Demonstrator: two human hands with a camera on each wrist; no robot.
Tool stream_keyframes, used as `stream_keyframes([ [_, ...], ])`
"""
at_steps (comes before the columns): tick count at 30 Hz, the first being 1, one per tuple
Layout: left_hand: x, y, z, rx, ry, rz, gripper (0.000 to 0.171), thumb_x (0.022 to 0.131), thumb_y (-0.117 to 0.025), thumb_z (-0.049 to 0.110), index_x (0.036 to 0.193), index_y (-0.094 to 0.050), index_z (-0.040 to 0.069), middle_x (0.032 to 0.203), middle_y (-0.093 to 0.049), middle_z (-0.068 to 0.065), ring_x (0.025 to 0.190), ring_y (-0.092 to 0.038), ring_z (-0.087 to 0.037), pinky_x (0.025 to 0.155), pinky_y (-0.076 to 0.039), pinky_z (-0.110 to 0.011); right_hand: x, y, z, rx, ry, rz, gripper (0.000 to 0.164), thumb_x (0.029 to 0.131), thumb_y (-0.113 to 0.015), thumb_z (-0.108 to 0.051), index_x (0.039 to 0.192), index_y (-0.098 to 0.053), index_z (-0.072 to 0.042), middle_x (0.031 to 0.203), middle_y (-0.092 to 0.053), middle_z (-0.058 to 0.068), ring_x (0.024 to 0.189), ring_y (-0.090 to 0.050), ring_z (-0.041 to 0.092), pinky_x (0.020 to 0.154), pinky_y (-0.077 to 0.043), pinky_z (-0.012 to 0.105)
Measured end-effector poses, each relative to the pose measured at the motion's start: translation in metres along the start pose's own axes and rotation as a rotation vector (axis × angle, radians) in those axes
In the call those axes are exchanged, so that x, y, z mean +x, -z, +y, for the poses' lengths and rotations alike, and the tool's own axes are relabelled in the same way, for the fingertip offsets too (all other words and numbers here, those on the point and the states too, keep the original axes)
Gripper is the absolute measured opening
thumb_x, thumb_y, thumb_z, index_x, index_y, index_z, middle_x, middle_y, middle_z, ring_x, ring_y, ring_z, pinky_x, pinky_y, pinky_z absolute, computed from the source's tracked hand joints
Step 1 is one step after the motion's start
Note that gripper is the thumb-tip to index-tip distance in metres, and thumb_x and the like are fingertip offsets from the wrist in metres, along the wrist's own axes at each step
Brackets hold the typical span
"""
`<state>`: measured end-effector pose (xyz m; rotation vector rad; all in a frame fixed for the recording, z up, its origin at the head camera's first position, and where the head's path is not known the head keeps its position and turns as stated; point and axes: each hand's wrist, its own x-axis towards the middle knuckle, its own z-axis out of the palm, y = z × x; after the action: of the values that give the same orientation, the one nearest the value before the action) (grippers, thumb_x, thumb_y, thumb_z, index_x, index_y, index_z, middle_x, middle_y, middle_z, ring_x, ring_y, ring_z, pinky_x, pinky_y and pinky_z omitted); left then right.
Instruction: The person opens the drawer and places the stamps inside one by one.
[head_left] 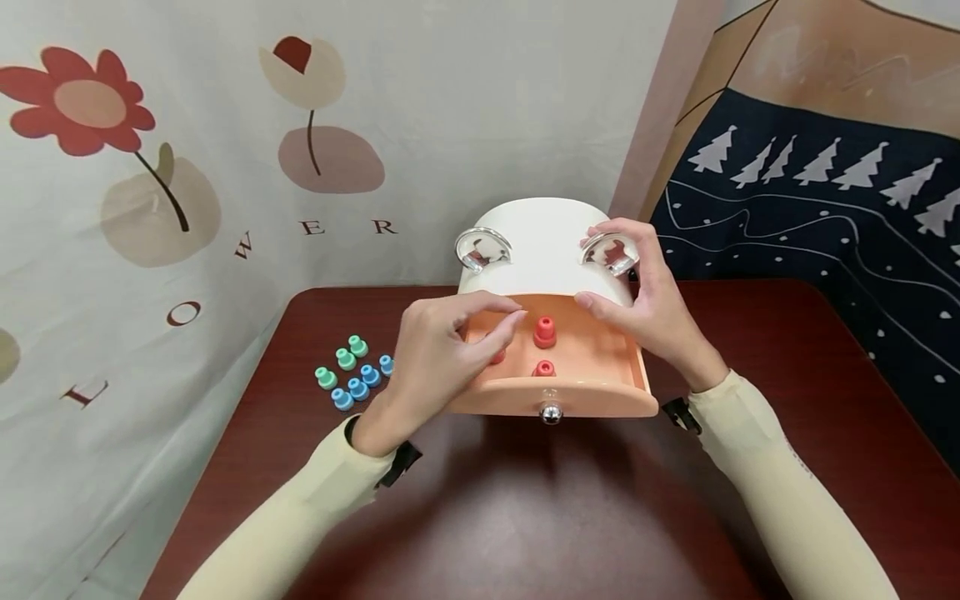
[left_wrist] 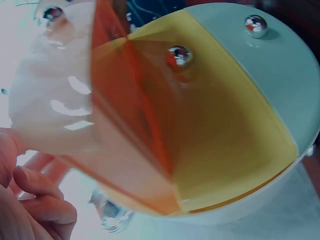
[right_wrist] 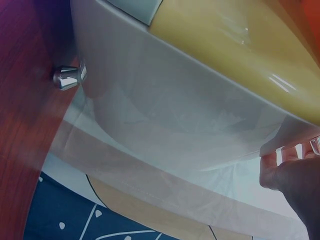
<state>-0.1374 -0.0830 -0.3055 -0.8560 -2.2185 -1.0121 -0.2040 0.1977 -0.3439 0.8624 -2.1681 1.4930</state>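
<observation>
A white rounded drawer cabinet (head_left: 543, 237) with two silver ear-like rings stands on the table, its top orange drawer (head_left: 600, 354) pulled out. In that drawer are a red peg-like piece (head_left: 545, 332), a second one behind the drawer front, and a third partly hidden by my left hand (head_left: 450, 350). That hand hovers over the drawer's left side, thumb and index fingertips close together, nothing visible between them. My right hand (head_left: 648, 304) holds the cabinet's right side, thumb at the top front edge and fingers by the right silver ring (head_left: 611, 252).
Several green pieces (head_left: 346, 359) and blue pieces (head_left: 358, 389) stand on the dark red table (head_left: 525, 517) left of the cabinet. Below the orange drawer are a yellow drawer (left_wrist: 225, 135) and a teal drawer (left_wrist: 270, 65), both with silver knobs. Printed cloth hangs behind.
</observation>
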Motion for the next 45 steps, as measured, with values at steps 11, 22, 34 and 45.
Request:
stream_keyframes([
  [11, -0.045, -0.001, 0.03, -0.141, -0.124, 0.208, 0.013, 0.091, -0.086, 0.004, 0.1, -0.077, 0.002, 0.082, -0.07, -0.004, 0.059, -0.056, -0.013, 0.052, -0.044, -0.019, 0.001, 0.0, -0.001, 0.012, 0.006, 0.0, 0.075, 0.087, -0.084, -0.008, 0.152, -0.046, -0.01, 0.147, -0.055, 0.004, 0.13, -0.049, 0.02, 0.106, -0.04, 0.033],
  [22, -0.09, -0.032, 0.046, -0.275, -0.056, 0.273, 0.02, 0.09, -0.09, 0.006, 0.105, -0.076, 0.005, 0.086, -0.079, -0.003, 0.057, -0.06, -0.005, 0.049, -0.045, -0.015, 0.003, 0.0, -0.003, 0.021, 0.008, 0.001, 0.076, 0.087, -0.084, -0.006, 0.152, -0.045, -0.009, 0.147, -0.055, 0.006, 0.13, -0.049, 0.021, 0.108, -0.041, 0.033],
  [34, -0.098, -0.063, 0.047, -0.355, 0.056, 0.266, 0.029, 0.085, -0.091, -0.003, 0.107, -0.077, 0.008, 0.092, -0.081, -0.003, 0.066, -0.073, -0.008, 0.052, -0.053, -0.016, -0.002, 0.004, 0.0, 0.014, 0.006, 0.018, 0.076, 0.087, -0.084, -0.007, 0.153, -0.045, -0.009, 0.149, -0.053, 0.004, 0.128, -0.05, 0.021, 0.105, -0.04, 0.033],
  [45, -0.099, -0.074, 0.046, -0.451, 0.064, 0.321, 0.029, 0.089, -0.085, -0.007, 0.115, -0.075, 0.001, 0.097, -0.081, -0.012, 0.078, -0.079, -0.019, 0.058, -0.06, -0.024, -0.002, 0.0, -0.001, 0.014, 0.0, 0.005, 0.077, 0.086, -0.084, -0.004, 0.153, -0.045, -0.009, 0.149, -0.054, 0.006, 0.125, -0.05, 0.02, 0.103, -0.04, 0.032],
])
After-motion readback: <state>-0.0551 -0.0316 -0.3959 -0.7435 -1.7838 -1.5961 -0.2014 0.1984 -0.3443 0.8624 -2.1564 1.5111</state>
